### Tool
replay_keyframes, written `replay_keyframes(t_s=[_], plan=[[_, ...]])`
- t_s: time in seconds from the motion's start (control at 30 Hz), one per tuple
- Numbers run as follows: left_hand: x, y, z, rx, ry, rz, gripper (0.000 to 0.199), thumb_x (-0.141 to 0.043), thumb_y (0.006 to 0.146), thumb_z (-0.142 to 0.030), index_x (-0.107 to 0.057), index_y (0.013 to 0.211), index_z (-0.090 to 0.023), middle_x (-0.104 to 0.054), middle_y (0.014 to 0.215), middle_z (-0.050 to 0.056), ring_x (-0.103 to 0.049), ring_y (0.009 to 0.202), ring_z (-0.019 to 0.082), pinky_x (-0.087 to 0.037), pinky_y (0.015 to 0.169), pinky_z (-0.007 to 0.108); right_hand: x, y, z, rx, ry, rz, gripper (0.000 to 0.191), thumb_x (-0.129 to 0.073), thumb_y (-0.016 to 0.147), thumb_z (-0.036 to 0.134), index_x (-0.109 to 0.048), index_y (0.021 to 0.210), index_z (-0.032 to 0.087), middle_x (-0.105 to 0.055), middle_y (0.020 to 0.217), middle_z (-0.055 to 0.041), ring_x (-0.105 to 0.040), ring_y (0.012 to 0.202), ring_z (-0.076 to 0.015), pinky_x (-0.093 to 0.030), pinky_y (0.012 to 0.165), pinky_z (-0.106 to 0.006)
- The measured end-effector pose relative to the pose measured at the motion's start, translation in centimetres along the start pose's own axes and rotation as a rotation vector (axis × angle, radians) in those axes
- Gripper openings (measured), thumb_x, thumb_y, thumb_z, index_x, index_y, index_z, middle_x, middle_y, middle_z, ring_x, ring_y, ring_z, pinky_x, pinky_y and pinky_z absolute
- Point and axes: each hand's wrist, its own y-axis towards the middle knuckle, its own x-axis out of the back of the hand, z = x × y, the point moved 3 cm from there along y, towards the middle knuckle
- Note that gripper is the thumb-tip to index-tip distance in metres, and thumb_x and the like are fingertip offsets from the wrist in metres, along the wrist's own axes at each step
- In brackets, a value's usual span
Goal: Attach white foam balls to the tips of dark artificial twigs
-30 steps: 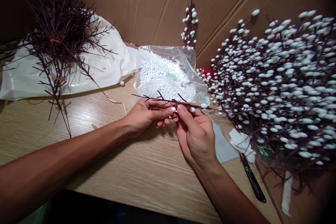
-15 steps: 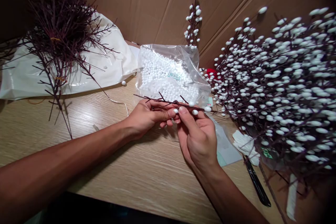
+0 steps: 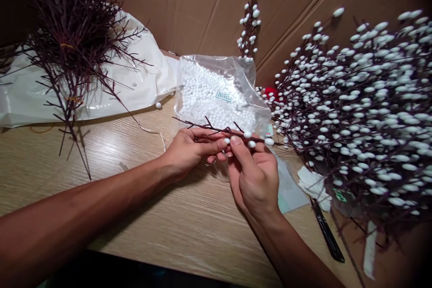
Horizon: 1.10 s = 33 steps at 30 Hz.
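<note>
My left grip [image 3: 185, 150] and right grip [image 3: 258, 173] both hold one brown twig [image 3: 198, 125] over the desk [image 3: 189, 229], pinching near a little white ball [image 3: 227, 141].

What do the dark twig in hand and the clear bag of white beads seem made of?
Thin dark-brown forked twig: dull, perhaps coated wire or plastic, being evenly dark; wood possible.
Clear wrinkled bag: glossy plastic film, by its highlights and transparency.
</note>
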Motion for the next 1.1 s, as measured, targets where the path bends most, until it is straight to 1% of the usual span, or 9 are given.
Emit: replay_keyframes(t_s=[0.2,0.37,0.5,0.57,0.67,0.77,0.93,1.1], plan=[[0.16,0.02,0.06,-0.005,-0.009,-0.018,0.035,-0.101,0.054,-0.025,-0.08,0.075,-0.007,-0.073,0.065,0.007,-0.066,0.056,0.012,-0.042,0.049,0.02,-0.28,-0.01,0.14,0.002,0.006,0.004,0.023,-0.091,0.07,0.023,-0.073,0.082,0.018,-0.075,0.082,-0.0017,-0.066,0.061,-0.0111,-0.063,0.054,-0.023],[0.17,0.07,0.05,-0.014,0.0,-0.02,0.033,-0.099,0.058,-0.026,-0.08,0.076,-0.006,-0.073,0.063,0.007,-0.065,0.055,0.012,-0.042,0.048,0.02,-0.46,-0.02,0.19,-0.009,0.026,0.035,0.019,-0.09,0.072,0.021,-0.073,0.081,0.019,-0.072,0.073,0.0012,-0.063,0.054,-0.0095,-0.063,0.052,-0.023],[0.07,0.13,-0.02,-0.021,0.003,-0.005,0.036,-0.101,0.053,-0.025,-0.079,0.075,-0.007,-0.072,0.063,0.006,-0.064,0.055,0.011,-0.042,0.048,0.02,-0.21,0.11,0.05,0.001,0.02,0.029,0.02,-0.09,0.071,0.021,-0.074,0.081,0.018,-0.074,0.078,-0.0002,-0.064,0.057,-0.0104,-0.063,0.053,-0.025],[0.13,0.15,0.0,-0.017,0.007,-0.003,0.035,-0.1,0.055,-0.026,-0.08,0.077,-0.007,-0.073,0.065,0.007,-0.065,0.056,0.011,-0.042,0.049,0.02,0.03,0.2,-0.04,0.008,0.007,0.006,0.021,-0.091,0.071,0.021,-0.073,0.082,0.017,-0.074,0.081,-0.0012,-0.065,0.06,-0.0111,-0.064,0.056,-0.027],[0.3,0.18,0.09,-0.01,0.014,0.028,0.031,-0.097,0.063,-0.026,-0.081,0.082,-0.007,-0.074,0.069,0.007,-0.065,0.058,0.01,-0.043,0.05,0.019,0.3,0.23,-0.06,0.013,-0.001,-0.023,0.025,-0.091,0.07,0.023,-0.072,0.085,0.016,-0.074,0.083,-0.0022,-0.068,0.066,-0.0136,-0.066,0.06,-0.029],[0.37,0.13,0.05,-0.007,0.027,0.061,0.028,-0.096,0.066,-0.025,-0.081,0.084,-0.009,-0.073,0.07,0.006,-0.064,0.059,0.009,-0.043,0.05,0.019,0.34,0.11,0.1,0.013,-0.006,-0.039,0.029,-0.091,0.07,0.024,-0.07,0.088,0.017,-0.073,0.085,-0.0026,-0.07,0.068,-0.0155,-0.066,0.062,-0.031],[0.15,-0.1,-0.24,0.021,0.048,0.033,0.029,-0.095,0.067,-0.025,-0.08,0.083,-0.007,-0.073,0.071,0.007,-0.062,0.058,0.008,-0.042,0.051,0.019,0.19,-0.07,0.24,0.012,-0.019,-0.053,0.029,-0.09,0.071,0.025,-0.068,0.089,0.017,-0.072,0.082,-0.0011,-0.067,0.065,-0.0124,-0.064,0.062,-0.028],[0.18,-0.06,-0.18,0.016,0.049,0.035,0.028,-0.094,0.068,-0.024,-0.08,0.086,-0.007,-0.072,0.069,0.006,-0.063,0.058,0.009,-0.042,0.05,0.019,0.45,-0.08,0.11,0.054,-0.064,-0.074,0.03,-0.089,0.074,0.026,-0.067,0.093,0.018,-0.071,0.084,-0.0001,-0.068,0.068,-0.0128,-0.061,0.061,-0.025]])
